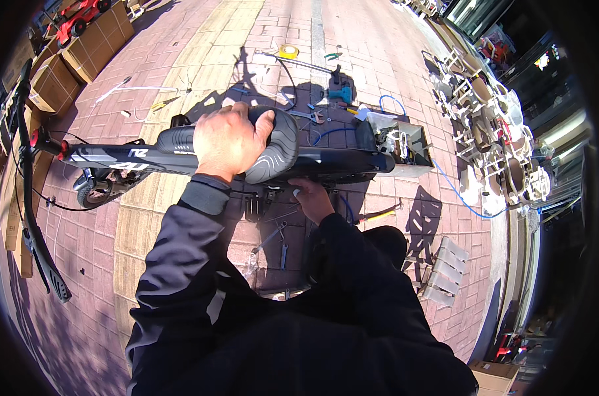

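Note:
A bicycle stands across in front of me, its black frame [101,156] running left to the handlebar [28,165]. My left hand [227,140] is closed over the black saddle [278,158], gripping it from above, with the thumb on its wide part. Below the saddle, my right hand [314,200] reaches in under the frame. Its fingers are bent together, and what they hold is hidden in shadow. Beside it, to the left, is a black pedal [253,206]. A long black mudguard [346,160] extends to the right behind the saddle.
A grey toolbox [415,170] stands by the mudguard's end. Wrenches [311,117], yellow tape [288,51] and a teal power tool [340,92] lie on the paving beyond. Cartons [98,43] line the left, white child seats [491,132] the right. A slatted stool [446,270] is near my right knee.

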The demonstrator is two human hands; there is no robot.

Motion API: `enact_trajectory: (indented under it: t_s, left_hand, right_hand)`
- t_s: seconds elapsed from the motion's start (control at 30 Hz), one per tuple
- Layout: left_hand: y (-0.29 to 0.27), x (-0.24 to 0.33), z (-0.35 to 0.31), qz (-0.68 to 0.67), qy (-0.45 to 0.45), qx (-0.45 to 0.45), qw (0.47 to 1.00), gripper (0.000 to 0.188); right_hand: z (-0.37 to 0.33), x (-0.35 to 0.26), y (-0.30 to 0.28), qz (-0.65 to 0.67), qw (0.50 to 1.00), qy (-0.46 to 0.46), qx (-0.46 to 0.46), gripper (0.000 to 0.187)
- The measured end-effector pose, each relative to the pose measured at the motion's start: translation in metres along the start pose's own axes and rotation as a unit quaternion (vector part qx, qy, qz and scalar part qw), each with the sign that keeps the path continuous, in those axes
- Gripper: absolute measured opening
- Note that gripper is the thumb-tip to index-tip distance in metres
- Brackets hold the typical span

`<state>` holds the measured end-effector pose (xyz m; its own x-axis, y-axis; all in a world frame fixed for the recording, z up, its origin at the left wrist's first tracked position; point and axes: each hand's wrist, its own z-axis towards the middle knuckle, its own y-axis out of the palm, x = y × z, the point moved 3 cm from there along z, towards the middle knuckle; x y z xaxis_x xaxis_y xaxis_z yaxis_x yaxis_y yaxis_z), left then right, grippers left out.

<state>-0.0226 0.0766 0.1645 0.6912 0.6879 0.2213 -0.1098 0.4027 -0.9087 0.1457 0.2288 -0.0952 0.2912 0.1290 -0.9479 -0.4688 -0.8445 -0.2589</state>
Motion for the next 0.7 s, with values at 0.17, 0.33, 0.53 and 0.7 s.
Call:
enact_trajectory:
  t_s: [0.17, 0.33, 0.53, 0.7]
  left_hand:
    - [-0.009, -0.003, -0.025, -0.010, 0.012, 0.028, 0.999, 0.055]
    - [-0.023, -0.012, -0.054, -0.059, 0.002, 0.056, 0.997, 0.057]
    - [-0.087, -0.056, -0.137, -0.126, -0.051, 0.177, 0.975, 0.045]
    - [-0.207, -0.162, -0.266, 0.356, -0.270, 0.287, 0.847, 0.064]
  right_hand:
    - [-0.051, -0.048, 0.044, -0.158, 0.975, -0.154, -0.033, 0.027]
    - [-0.082, -0.120, 0.039, 0.309, 0.940, -0.112, -0.092, 0.061]
    - [-0.098, -0.173, 0.056, 0.252, 0.951, -0.141, -0.106, 0.045]
    - [-0.092, -0.171, 0.061, 0.302, 0.937, -0.152, -0.083, 0.041]
